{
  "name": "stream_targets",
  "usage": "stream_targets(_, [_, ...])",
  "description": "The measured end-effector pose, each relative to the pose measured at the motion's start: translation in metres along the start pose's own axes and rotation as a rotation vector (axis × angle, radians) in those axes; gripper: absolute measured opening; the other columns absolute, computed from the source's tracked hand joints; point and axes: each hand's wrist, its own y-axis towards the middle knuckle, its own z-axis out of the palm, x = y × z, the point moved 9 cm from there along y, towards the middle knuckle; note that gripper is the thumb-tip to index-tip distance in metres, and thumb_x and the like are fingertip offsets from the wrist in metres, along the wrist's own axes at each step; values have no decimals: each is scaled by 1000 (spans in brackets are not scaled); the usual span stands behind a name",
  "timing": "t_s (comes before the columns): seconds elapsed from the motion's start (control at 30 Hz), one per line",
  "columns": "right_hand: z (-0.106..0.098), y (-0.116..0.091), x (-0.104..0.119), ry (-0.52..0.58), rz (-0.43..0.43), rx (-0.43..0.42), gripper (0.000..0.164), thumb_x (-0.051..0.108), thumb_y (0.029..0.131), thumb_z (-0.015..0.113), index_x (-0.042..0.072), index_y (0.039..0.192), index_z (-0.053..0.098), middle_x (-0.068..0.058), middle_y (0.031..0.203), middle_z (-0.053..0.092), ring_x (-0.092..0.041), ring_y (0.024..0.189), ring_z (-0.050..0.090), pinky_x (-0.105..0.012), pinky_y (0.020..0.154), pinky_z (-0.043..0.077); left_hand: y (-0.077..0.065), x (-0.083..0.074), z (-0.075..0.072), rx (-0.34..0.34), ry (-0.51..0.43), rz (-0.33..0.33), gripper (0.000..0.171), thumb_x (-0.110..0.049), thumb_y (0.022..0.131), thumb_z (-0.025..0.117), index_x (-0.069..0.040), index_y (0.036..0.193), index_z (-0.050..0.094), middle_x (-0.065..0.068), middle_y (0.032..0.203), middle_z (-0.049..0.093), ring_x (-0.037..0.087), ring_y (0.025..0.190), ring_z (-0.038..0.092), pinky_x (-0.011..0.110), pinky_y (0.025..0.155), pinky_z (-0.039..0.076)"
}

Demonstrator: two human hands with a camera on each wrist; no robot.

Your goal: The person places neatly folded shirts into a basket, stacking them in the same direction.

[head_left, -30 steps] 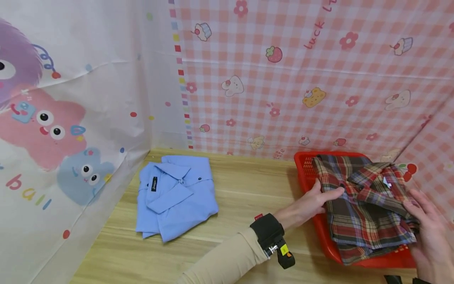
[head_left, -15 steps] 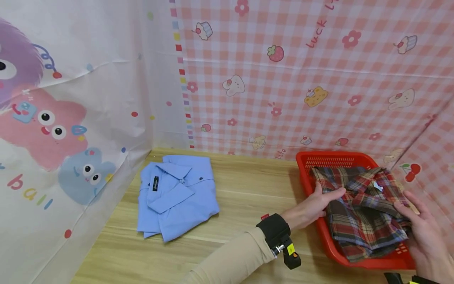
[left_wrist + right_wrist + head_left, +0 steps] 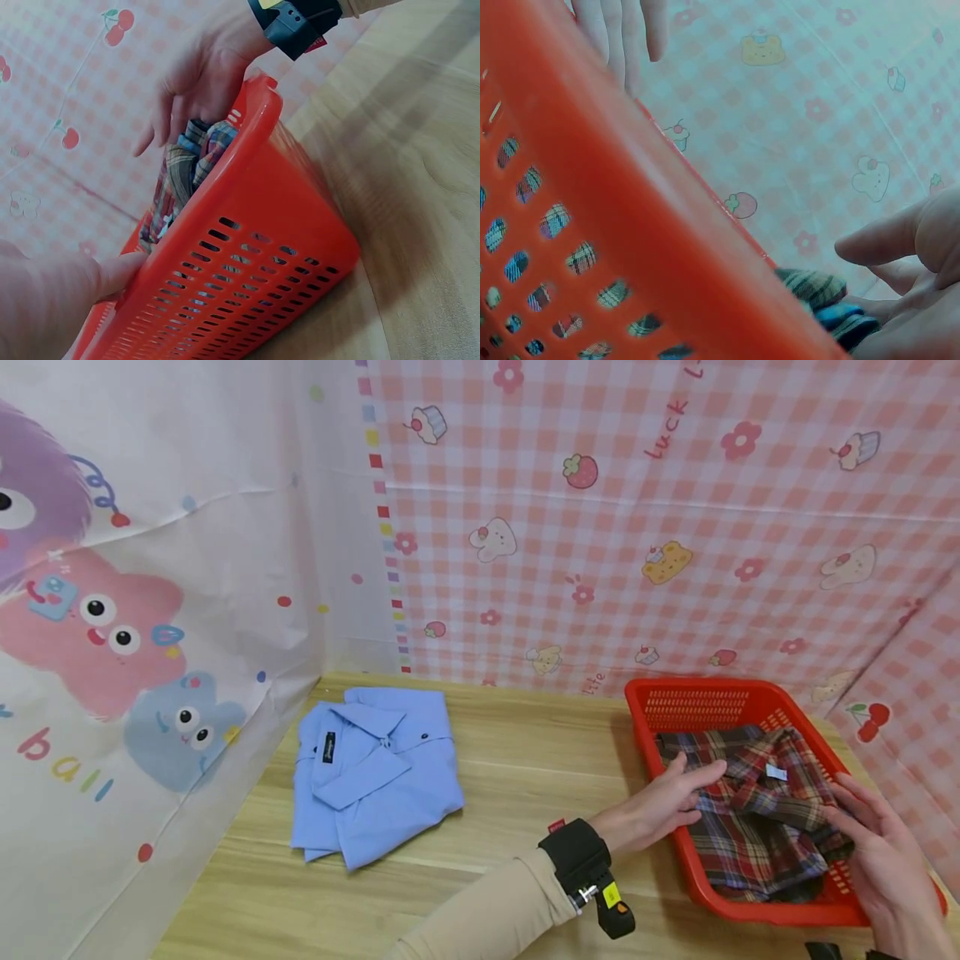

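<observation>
The wooden table [image 3: 525, 752] carries the work, and on its right side the red basket [image 3: 806, 912] takes the load; the step in hand looks like settling the plaid shirt [image 3: 742, 852] inside it. To do that well, I would keep the basket still and let the whole bundle go down level, with no side caught on the rim. The shirt already lies within the walls, nearer the left one, with bare slots showing at the far end and at the near right. A light, flat press would likely seat it; pushing hard could skew the folds.

Both hands look loose, with nothing gripped. The right hand [image 3: 881, 847] has its fingers relaxed at the right edge of the cloth; the left hand [image 3: 671, 802] reaches over the left rim, digits extended above the shirt. Whether any fingertip touches the fabric, I cannot tell. Drawing the 2 hands straight out, fingers flat, should avoid hooking an edge.

The shirt is a folded, slightly rumpled rectangle in dark brown, red, navy and cream checks. Its collar [image 3: 783, 810] is uppermost, bunched and skewed rightward, with 1 small pale label [image 3: 776, 772] showing.
</observation>
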Motion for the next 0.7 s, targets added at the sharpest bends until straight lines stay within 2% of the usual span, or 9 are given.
stream_targets(0.17, [-1,-6,6,8,8,-77,46,6,104,58,31,142,56,28,108,65,7,117,40,-22,119,-15,-4,0,0,34,9,14,79,-41,106,53,-14,167,9,3,172,12,35,153,30,41,118,40])
stream_targets(0.27, [-2,-10,10,73,-20,-80,40,3,104,57,28,135,62,24,104,70,7,108,49,-14,117,-1,-6,1,1,52,17,22,78,-41,106,52,-14,167,10,4,171,15,34,153,31,41,117,41])
stream_targets(0.37, [-2,-14,13,131,-53,-53,38,1,104,55,24,132,66,20,103,73,7,105,53,-11,112,8,-8,0,2,66,16,33,77,-42,106,51,-13,166,11,4,171,17,33,153,31,40,117,41])
stream_targets(0.47, [-3,-16,13,114,-47,-55,37,5,105,55,25,135,63,21,105,72,8,107,50,-12,113,4,-9,0,3,71,1,41,76,-40,107,50,-13,166,11,4,171,18,33,153,31,41,118,41])
stream_targets(0.6, [-6,-18,12,73,2,-99,37,12,105,58,28,138,61,24,105,70,7,109,45,-14,115,-2,-11,0,3,63,-39,56,74,-37,108,49,-10,166,12,7,168,27,36,152,32,47,119,39])
stream_targets(0.7, [-8,-19,14,70,17,-127,34,15,105,59,27,136,63,24,104,70,6,107,47,-13,114,7,-13,-1,3,58,-65,67,72,-35,108,48,-9,166,13,9,165,33,39,151,33,51,119,38])
